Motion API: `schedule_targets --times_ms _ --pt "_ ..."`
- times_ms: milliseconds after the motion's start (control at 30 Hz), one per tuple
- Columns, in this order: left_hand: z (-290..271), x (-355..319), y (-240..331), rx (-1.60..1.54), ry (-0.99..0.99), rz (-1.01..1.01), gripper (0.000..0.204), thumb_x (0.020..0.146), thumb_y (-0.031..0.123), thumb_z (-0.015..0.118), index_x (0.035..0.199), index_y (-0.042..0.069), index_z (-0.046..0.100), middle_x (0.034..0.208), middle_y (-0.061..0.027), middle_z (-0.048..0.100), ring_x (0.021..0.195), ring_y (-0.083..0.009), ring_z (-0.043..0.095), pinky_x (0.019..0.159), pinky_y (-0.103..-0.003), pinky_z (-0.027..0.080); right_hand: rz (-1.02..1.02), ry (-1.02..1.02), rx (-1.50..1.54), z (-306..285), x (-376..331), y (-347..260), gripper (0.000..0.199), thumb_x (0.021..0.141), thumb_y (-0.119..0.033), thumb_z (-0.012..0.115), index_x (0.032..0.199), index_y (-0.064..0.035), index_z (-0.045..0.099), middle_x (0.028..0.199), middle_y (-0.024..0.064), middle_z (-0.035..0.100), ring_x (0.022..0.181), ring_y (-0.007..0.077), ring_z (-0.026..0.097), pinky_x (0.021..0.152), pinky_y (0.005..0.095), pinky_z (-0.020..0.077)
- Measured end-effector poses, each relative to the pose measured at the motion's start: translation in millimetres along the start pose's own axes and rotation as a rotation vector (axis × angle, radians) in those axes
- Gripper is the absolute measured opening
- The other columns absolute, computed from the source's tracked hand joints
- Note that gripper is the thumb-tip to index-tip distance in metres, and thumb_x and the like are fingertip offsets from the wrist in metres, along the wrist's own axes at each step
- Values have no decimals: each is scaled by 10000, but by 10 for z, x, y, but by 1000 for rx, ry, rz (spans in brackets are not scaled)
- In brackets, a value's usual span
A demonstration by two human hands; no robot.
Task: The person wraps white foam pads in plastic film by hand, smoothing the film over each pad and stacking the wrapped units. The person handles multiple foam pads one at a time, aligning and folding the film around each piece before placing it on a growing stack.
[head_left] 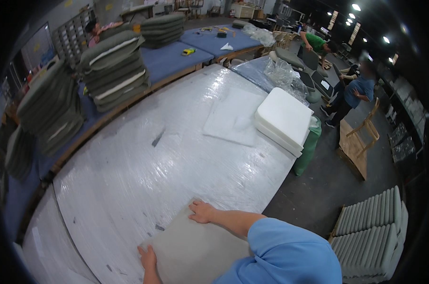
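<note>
A light grey seat cushion lies at the near edge of the plastic-wrapped table, right in front of my body. My right hand grips its far corner, the fingers curled at the rim. At the cushion's left corner is my left hand, its fingers bent around the edge. My blue sleeve and body cover the cushion's near right part. Farther off on the same table, a stack of white foam pads sits by the right edge, beside a thin white sheet of padding.
Blue-topped benches run along the far left, bearing tall stacks of grey cushions. A green sack stands against the table's right side. Ribbed grey cushions are piled at the lower right. Two people work near a wooden chair.
</note>
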State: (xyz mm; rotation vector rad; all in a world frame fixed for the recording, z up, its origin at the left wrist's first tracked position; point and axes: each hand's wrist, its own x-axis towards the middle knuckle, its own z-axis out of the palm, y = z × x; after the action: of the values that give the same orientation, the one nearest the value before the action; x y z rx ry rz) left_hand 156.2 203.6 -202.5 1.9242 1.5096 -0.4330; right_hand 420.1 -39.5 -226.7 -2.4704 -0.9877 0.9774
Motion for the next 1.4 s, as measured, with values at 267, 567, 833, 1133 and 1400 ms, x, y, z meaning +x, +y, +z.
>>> schedule_targets --times_ms 267,567,833,1133,1400 --pt "-43 -376 -776 -443 -266 206 839 1040 406 526 1630 -33 121 1641 -279 304 1487 -368 381 1202 -409 350 323 -455 1187 -308 -1049 396 906 923 -640 644 1554 -28 421 1546 184 494 1407 304 492 1146 418 418" --pt "173 -781 -743 -679 -189 256 820 1059 424 493 1625 -46 131 1651 -264 291 1502 -350 357 1218 -392 321 219 -202 1744 -649 -1954 -107 576 915 -308 703 1412 -46 576 1292 155 664 1126 261 656 984 434 527" --pt "296 -1097 309 -794 -269 489 847 1053 551 460 1645 30 152 1686 -175 246 1535 -320 284 1239 -403 272 -206 216 1460 -1480 -2330 -971 878 811 -76 756 1568 23 324 1301 184 618 1149 254 638 937 397 549" --pt "25 -2545 1371 -911 -434 947 687 1114 352 404 1652 26 129 1705 -175 190 1565 -296 196 1262 -389 194 -255 489 1365 -943 -2045 -1284 854 986 -205 639 1624 54 134 1562 257 405 1395 315 483 1120 356 424" --pt "-182 -2727 1233 -464 -146 1124 756 1024 162 546 1620 -67 142 1678 -263 190 1573 -347 174 1267 -424 168 -215 500 1286 -854 -1839 -1349 733 1104 -287 447 1646 13 54 1692 232 168 1548 304 234 1238 363 237"
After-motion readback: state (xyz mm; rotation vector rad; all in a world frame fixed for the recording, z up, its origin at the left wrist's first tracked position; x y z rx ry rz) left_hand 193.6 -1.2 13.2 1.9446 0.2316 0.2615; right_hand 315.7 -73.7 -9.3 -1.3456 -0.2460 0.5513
